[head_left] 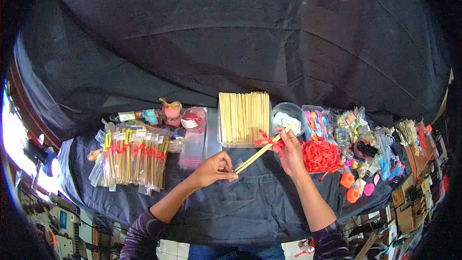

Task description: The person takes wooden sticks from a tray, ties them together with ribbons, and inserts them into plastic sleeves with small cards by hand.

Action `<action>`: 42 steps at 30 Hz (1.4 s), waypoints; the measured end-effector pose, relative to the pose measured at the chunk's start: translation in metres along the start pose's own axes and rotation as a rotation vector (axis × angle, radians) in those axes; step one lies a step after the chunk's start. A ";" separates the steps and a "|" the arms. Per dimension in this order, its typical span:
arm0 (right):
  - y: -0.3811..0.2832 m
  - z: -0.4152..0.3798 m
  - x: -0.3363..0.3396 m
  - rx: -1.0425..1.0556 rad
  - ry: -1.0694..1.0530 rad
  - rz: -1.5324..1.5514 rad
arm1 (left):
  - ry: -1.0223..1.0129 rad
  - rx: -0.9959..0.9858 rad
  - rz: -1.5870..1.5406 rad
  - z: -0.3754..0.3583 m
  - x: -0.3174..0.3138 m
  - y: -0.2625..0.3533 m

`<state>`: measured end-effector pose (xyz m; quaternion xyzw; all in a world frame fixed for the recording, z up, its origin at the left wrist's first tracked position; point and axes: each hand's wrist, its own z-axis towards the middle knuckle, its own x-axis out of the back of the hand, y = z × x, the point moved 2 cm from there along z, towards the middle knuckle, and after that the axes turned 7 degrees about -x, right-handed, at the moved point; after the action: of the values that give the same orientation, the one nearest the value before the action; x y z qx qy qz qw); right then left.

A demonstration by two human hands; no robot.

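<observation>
Between my hands, a pair of wooden sticks (257, 157) slants up to the right, with a red ribbon bow (263, 138) near its upper end. My right hand (290, 153) is closed round that upper end, beside the bow. At the lower end my left hand (217, 168) has its fingers pinched on a small piece of clear plastic (235, 169) that touches the stick tips. Beyond them stands a clear box (220, 137) packed with upright sticks (244, 118). Red ribbon pieces (321, 156) are heaped just right of my right hand.
Bundles of wrapped sticks with red bows (137, 159) lie at left. Clear plastic sleeves (194, 147), a pink-lined cup (194, 119) and a round clear tub (287, 115) stand near the box. Small wrapped items (361, 137) and orange pieces (353, 195) are at right.
</observation>
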<state>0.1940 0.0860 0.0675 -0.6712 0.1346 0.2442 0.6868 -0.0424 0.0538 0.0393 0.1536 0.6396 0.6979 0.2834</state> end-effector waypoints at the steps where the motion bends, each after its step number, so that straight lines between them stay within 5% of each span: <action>1: 0.000 0.000 -0.001 0.000 -0.001 -0.001 | 0.001 -0.001 0.000 0.000 0.000 -0.001; 19: 0.014 -0.004 -0.009 -0.125 -0.108 -0.140 | -0.025 -0.055 0.166 0.002 -0.003 -0.012; 32: 0.028 -0.010 -0.020 -0.177 -0.096 -0.238 | 0.250 -0.194 -0.006 0.002 -0.018 -0.017; 42: 0.041 -0.016 -0.035 0.010 -0.052 -0.323 | 0.329 -0.279 -0.064 0.001 -0.025 -0.012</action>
<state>0.1461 0.0641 0.0495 -0.6741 0.0082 0.1472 0.7237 -0.0203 0.0399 0.0314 -0.0237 0.5791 0.7858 0.2158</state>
